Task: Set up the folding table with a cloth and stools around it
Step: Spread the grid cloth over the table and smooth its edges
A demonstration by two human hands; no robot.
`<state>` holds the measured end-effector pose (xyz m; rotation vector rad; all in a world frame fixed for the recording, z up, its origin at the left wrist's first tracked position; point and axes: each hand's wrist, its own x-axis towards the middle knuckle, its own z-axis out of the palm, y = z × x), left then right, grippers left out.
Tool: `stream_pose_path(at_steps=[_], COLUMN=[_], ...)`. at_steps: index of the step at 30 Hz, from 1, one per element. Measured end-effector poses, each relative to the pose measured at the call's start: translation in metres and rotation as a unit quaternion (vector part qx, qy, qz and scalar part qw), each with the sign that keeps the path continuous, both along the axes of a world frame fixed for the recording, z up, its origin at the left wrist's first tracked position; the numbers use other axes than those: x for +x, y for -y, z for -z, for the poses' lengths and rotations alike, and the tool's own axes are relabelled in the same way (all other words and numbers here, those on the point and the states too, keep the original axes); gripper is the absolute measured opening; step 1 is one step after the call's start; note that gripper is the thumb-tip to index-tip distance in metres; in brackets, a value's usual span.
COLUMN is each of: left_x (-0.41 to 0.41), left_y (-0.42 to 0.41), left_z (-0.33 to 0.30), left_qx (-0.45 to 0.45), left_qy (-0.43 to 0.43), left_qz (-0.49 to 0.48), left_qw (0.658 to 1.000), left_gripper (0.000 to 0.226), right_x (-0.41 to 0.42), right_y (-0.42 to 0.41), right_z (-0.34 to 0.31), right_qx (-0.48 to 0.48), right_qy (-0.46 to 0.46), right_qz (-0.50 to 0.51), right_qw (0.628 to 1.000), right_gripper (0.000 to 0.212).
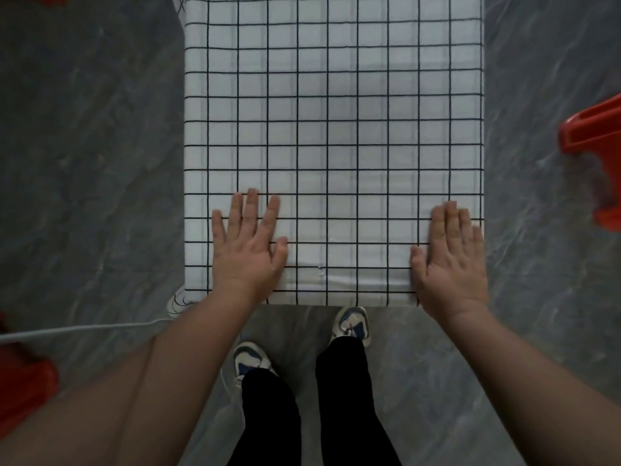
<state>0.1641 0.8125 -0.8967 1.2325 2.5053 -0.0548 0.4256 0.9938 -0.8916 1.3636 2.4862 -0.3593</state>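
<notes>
Both palms lie flat, fingers spread, gripping nothing. Left hand (pixel 247 245) presses the cloth (pixel 336 129) near the table's near-left corner; right hand (pixel 450 260) presses it at the near-right corner, its outer fingers at the cloth's right edge. Cloth is white with a dark grid, spread smooth over the whole tabletop, with a slight ridge along the near edge between the hands. A bit of cloth hangs down at the near-left corner.

Person stands at the near end, dark trousers, white-and-blue shoes (pixel 351 326) on the grey marbled floor (pixel 84 146), toes just under the table edge. A pale cable (pixel 84 331) runs across the floor at near left. A red stool (pixel 594 132) stands to the right, apart from the table, cut off by the frame. Another red shape (pixel 23 385) shows at near left, blurred; what it is cannot be told.
</notes>
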Motion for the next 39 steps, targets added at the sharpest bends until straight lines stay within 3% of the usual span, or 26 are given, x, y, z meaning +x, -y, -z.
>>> stream_pose_path(at_steps=[11,18,24,32,39], left_x=[-0.005,-0.018,-0.063,-0.114,-0.128], left_y=[-0.010,-0.040,-0.071,-0.090,-0.086], left_z=[-0.027,-0.066,-0.065,-0.040,-0.035], left_qx=[-0.003,0.051,0.052,-0.013,-0.058], left_qy=[0.059,0.053,0.047,0.025,0.067], left_qz=[-0.024,-0.084,-0.053,0.010,0.030], left_qw=[0.998,0.994,0.996,1.000,0.996], left_gripper=[0.062,0.059,0.068,0.072,0.072], right_x=[-0.012,-0.044,-0.086,-0.123,-0.122], right_y=[-0.009,-0.034,-0.075,-0.114,-0.124], right_z=[-0.034,-0.059,-0.063,-0.049,-0.043], right_qx=[-0.031,-0.021,-0.027,-0.004,-0.063], right_qy=[-0.030,-0.058,-0.074,-0.016,0.006], right_qz=[0.036,0.031,0.005,-0.027,0.030], right_qw=[0.998,0.998,0.997,0.999,0.998], right_gripper=[0.075,0.069,0.071,0.072,0.077])
